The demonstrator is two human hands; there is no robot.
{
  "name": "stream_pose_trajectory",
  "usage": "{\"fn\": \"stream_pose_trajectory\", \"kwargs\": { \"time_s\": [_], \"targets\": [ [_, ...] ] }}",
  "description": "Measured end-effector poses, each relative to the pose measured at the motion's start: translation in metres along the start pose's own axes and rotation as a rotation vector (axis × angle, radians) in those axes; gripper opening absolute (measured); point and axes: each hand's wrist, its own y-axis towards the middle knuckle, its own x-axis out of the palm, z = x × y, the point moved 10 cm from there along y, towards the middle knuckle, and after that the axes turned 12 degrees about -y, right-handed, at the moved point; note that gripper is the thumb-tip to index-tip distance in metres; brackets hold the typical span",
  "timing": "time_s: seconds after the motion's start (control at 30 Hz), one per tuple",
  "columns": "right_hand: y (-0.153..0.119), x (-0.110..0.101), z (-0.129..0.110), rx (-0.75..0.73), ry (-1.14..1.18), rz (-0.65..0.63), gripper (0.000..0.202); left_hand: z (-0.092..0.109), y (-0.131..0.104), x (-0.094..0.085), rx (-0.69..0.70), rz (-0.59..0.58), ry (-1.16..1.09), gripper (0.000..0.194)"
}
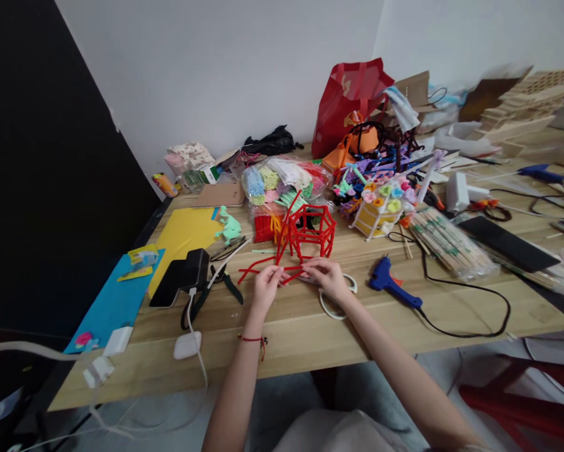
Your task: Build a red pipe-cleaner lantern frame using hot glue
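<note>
Both my hands are at the middle of the table, pinching a red pipe cleaner [291, 269] that runs between them. My left hand [266, 287] is closed on one end, with more loose red pipe cleaners [254, 267] spread just beside its fingertips. On the other end, my right hand [328, 278] is closed too, above white-handled scissors [352, 282]. Right behind the hands stands a red pipe-cleaner frame [313, 232] shaped like an open cage. A red bundle of pipe cleaners [264, 228] lies behind it to the left.
A blue glue gun [389, 282] with a black cord lies right of my hands. Left are pliers [232, 289], a phone [166, 282] and a power bank [195, 269]. Behind are a flower basket [379, 216], bagged pompom-like craft pieces [275, 179] and a red bag [343, 100].
</note>
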Motion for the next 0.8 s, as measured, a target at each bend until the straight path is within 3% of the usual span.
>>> {"fn": "stream_pose_trajectory", "kwargs": {
  "time_s": [0.2,0.33,0.53,0.8],
  "targets": [
    [-0.001,-0.008,0.006,0.064,0.078,0.038,0.029,-0.001,-0.002,0.005,-0.078,-0.103,-0.081,0.056],
    [-0.003,-0.006,0.006,0.098,0.115,0.03,0.032,0.0,-0.005,0.009,-0.09,-0.138,-0.113,0.047],
    [-0.005,0.0,0.004,0.091,0.097,-0.008,0.034,-0.002,-0.003,0.007,-0.063,-0.072,-0.128,0.035],
    [-0.004,0.001,-0.015,-0.067,-0.038,-0.038,0.028,-0.003,0.002,-0.006,-0.047,0.025,-0.136,0.035]
  ]
}}
